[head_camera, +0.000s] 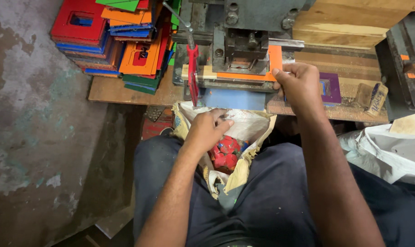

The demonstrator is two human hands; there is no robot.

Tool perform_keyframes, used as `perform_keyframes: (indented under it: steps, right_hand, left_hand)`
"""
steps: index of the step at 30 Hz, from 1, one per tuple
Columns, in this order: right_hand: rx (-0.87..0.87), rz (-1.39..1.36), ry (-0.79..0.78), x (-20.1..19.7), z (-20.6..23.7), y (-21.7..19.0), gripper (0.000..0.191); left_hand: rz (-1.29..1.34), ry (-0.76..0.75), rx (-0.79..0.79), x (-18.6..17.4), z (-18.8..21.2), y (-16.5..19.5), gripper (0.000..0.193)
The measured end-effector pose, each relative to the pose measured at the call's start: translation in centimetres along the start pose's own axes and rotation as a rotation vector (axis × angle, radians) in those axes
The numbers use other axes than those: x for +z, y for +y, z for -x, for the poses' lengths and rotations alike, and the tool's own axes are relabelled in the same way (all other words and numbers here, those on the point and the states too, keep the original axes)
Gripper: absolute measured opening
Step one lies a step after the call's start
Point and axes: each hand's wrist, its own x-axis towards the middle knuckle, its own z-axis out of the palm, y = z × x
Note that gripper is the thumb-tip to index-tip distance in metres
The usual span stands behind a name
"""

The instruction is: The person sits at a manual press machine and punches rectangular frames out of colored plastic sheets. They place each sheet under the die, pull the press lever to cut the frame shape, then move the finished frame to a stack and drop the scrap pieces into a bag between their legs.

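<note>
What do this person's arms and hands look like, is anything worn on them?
Both are bare. The left hand and right hand carry no gloves, and no rings, watch or wristband show. Both forearms are uncovered all the way to the bottom edge of the view, so no sleeve is visible. Short nails show on the left hand's fingers. The only clothing in sight is dark blue-grey trousers over the lap.

A small workshop, probably for die-cutting: a heavy metal press (244, 41) on a worn wooden bench (125, 89), stacked coloured boards (120, 36), stained concrete floor (34, 137).

Orange sheet (275, 58), blue panel (235, 99), purple piece (332, 88), red scraps (225, 153).
</note>
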Motion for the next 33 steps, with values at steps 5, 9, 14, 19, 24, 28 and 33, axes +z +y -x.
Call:
perform_keyframes:
  steps: [5,9,14,19,24,28,33]
  right_hand:
    - [-0.013,-0.059,-0.012,-0.2,-0.4,0.5,0.022]
    - [0.029,-0.057,-0.007,-0.3,-0.6,0.5,0.019]
    - [0.068,-0.06,0.016,-1.5,0.4,0.6,0.018]
    - [0.153,0.088,-0.003,-5.6,4.5,1.3,0.019]
    - [0.148,-0.076,-0.177,-6.3,10.8,2.4,0.024]
    - [0.067,-0.035,-0.226,-6.8,12.1,3.1,0.027]
    - [-0.119,0.425,0.172,-11.0,5.7,5.8,0.025]
  left_hand:
    - [0.16,-0.008,-0.026,-0.1,0.1,-0.2,0.042]
    - [0.403,0.026,-0.046,0.6,-0.2,-1.2,0.041]
    - [0.68,0.051,-0.092,1.3,-0.6,-1.6,0.041]
    - [0.869,-0.039,-0.208,-0.3,0.0,-0.3,0.039]
    - [0.972,-0.259,-0.186,-2.0,1.1,1.0,0.033]
    - [0.896,-0.312,-0.189,-8.6,3.1,-0.5,0.031]
    - [0.996,0.182,0.094,-19.3,7.6,-6.4,0.027]
